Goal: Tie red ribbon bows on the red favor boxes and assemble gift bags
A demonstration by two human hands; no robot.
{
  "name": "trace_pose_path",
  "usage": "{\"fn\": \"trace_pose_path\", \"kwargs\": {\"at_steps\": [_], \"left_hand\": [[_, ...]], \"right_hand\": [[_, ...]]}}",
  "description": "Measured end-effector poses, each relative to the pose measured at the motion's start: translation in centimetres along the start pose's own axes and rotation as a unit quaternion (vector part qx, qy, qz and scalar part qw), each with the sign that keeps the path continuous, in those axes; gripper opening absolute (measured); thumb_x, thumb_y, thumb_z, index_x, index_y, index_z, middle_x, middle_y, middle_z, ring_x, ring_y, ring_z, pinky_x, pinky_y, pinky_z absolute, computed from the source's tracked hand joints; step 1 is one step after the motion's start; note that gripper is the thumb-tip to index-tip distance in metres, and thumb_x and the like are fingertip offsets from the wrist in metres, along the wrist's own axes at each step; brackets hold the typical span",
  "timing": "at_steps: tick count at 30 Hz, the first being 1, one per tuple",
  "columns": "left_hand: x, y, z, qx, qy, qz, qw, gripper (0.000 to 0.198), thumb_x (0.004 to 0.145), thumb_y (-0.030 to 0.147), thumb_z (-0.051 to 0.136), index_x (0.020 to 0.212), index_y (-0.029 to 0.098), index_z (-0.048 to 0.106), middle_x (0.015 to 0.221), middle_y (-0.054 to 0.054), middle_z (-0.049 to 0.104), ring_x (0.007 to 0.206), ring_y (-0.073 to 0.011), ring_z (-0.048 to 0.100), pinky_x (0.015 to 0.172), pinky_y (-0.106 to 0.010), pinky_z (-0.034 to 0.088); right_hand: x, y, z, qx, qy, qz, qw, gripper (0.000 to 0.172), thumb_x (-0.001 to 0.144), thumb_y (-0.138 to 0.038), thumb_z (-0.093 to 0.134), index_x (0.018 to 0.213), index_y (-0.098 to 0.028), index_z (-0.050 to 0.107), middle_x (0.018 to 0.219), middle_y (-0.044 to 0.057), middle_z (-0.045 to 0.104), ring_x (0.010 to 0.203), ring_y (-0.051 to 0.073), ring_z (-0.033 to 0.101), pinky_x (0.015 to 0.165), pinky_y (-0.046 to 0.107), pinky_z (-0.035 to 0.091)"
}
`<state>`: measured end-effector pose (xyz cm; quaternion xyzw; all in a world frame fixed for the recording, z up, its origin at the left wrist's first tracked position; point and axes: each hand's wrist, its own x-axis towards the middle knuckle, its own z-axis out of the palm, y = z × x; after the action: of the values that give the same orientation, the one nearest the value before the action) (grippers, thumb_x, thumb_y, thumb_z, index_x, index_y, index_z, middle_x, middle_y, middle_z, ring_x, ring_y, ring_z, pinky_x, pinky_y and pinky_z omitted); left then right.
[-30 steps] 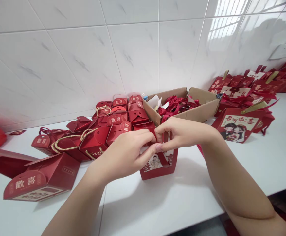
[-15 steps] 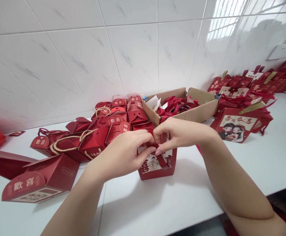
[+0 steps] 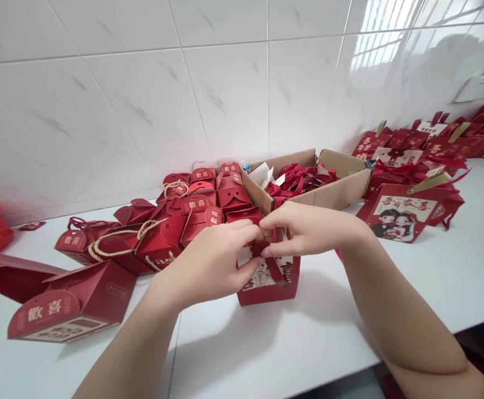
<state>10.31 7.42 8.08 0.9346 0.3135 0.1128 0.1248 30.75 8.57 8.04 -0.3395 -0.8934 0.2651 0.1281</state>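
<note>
A red gift box (image 3: 269, 296) with a white printed front and a small cartoon figure stands upright on the white table, below both hands. A dark red ribbon (image 3: 273, 270) runs from my fingers down over its front. My left hand (image 3: 221, 255) is closed in a pinch on the ribbon at the top of the box. From the right, my right hand (image 3: 308, 227) pinches the same ribbon, its fingertips almost touching those of my left. The box's top edge and the ribbon's upper part are mostly hidden behind my fingers.
Behind the hands is an open cardboard box (image 3: 333, 191) full of red ribbons. Several red boxes (image 3: 198, 205) crowd the left, some with rope handles. A larger red box (image 3: 76, 302) lies nearer. More printed gift boxes (image 3: 403, 213) stand right, and a tiled wall (image 3: 225, 94) rises behind.
My fingertips have shifted slightly at the top of the box, with the left ones curling lower and the right ones more extended. Both hands still pinch the ribbon; the box stays in place.
</note>
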Motion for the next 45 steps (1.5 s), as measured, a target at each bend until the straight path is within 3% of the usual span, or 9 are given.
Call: {"fn": "trace_pose_path", "kwargs": {"at_steps": [7,12,15,25,29,33,38,42,45], "left_hand": [[0.5,-0.3,0.1,-0.034,0.003,-0.008,0.999,0.019,0.080,0.038,0.063,0.081,0.020,0.057,0.080,0.003,0.062,0.069,-0.0110,0.053,0.061,-0.022,0.038],[0.6,-0.5,0.1,-0.043,0.021,-0.014,0.999,0.018,0.078,0.032,0.066,0.072,0.018,0.056,0.070,0.004,0.060,0.061,-0.0085,0.050,0.056,-0.020,0.035],[0.8,-0.6,0.2,-0.053,0.025,-0.020,0.998,0.016,0.078,0.029,0.064,0.070,0.017,0.057,0.066,0.004,0.059,0.059,-0.0087,0.048,0.055,-0.021,0.035],[0.1,-1.2,-1.8,-0.148,0.131,-0.139,0.970,0.029,0.073,0.031,0.066,0.058,0.016,0.046,0.056,0.005,0.049,0.053,-0.0073,0.043,0.048,-0.020,0.034],[-0.9,-1.0,-2.5,-0.156,0.215,-0.166,0.950,0.034,0.072,0.033,0.069,0.058,0.017,0.042,0.054,0.005,0.044,0.052,-0.0071,0.040,0.048,-0.019,0.034],[-1.3,-0.8,-2.7,-0.176,0.232,-0.201,0.935,0.035,0.073,0.037,0.067,0.061,0.018,0.040,0.054,0.005,0.044,0.050,-0.0076,0.041,0.045,-0.020,0.034],[-1.2,-1.3,-2.6,-0.211,0.248,-0.201,0.924,0.040,0.072,0.039,0.069,0.060,0.017,0.037,0.054,0.005,0.044,0.051,-0.0071,0.042,0.045,-0.019,0.034],[-1.3,-2.0,-2.6,-0.220,0.262,-0.217,0.914,0.041,0.071,0.045,0.069,0.063,0.017,0.040,0.059,0.004,0.050,0.055,-0.0089,0.047,0.048,-0.020,0.037],[-1.5,-2.0,-2.6,-0.220,0.265,-0.228,0.911,0.041,0.070,0.044,0.070,0.064,0.018,0.039,0.058,0.004,0.049,0.053,-0.0089,0.047,0.047,-0.020,0.036]], "right_hand": [[0.1,0.0,0.0,0.019,-0.014,0.012,1.000,0.023,0.081,-0.037,0.058,0.073,-0.015,0.056,0.064,-0.002,0.056,0.054,0.008,0.045,0.047,0.022,0.032],[0.3,0.3,0.0,0.031,-0.041,-0.007,0.999,0.023,0.086,-0.036,0.052,0.081,-0.015,0.058,0.066,-0.002,0.052,0.055,0.007,0.041,0.048,0.021,0.031],[0.2,0.3,-0.1,0.031,-0.041,0.016,0.999,0.035,0.090,-0.044,0.043,0.073,-0.015,0.055,0.059,-0.004,0.043,0.050,0.007,0.034,0.046,0.022,0.026],[0.2,-1.1,0.9,-0.024,0.112,0.037,0.993,0.062,0.064,-0.055,0.071,0.106,-0.020,0.044,0.095,0.004,0.052,0.077,0.016,0.049,0.055,0.024,0.038],[0.8,-1.3,1.8,-0.050,0.165,0.023,0.985,0.065,0.068,-0.036,0.070,0.122,-0.023,0.036,0.109,0.007,0.048,0.085,0.019,0.052,0.059,0.026,0.043],[0.4,-1.6,1.5,-0.048,0.237,0.001,0.970,0.069,0.075,-0.017,0.057,0.134,-0.027,0.024,0.124,0.010,0.043,0.097,0.021,0.053,0.075,0.033,0.047],[-0.4,-1.6,0.4,-0.114,0.317,-0.064,0.939,0.010,0.079,-0.012,0.053,0.086,-0.018,0.053,0.104,0.008,0.053,0.096,0.020,0.051,0.078,0.031,0.045],[-0.9,-0.9,-0.3,-0.153,0.352,-0.091,0.919,0.013,0.079,-0.014,0.058,0.066,-0.016,0.056,0.087,0.006,0.057,0.084,0.017,0.051,0.070,0.028,0.043],[-1.7,-0.7,-0.9,-0.124,0.286,-0.043,0.949,0.010,0.078,-0.022,0.064,0.068,-0.018,0.062,0.081,0.003,0.060,0.079,0.015,0.053,0.067,0.027,0.043]]}}
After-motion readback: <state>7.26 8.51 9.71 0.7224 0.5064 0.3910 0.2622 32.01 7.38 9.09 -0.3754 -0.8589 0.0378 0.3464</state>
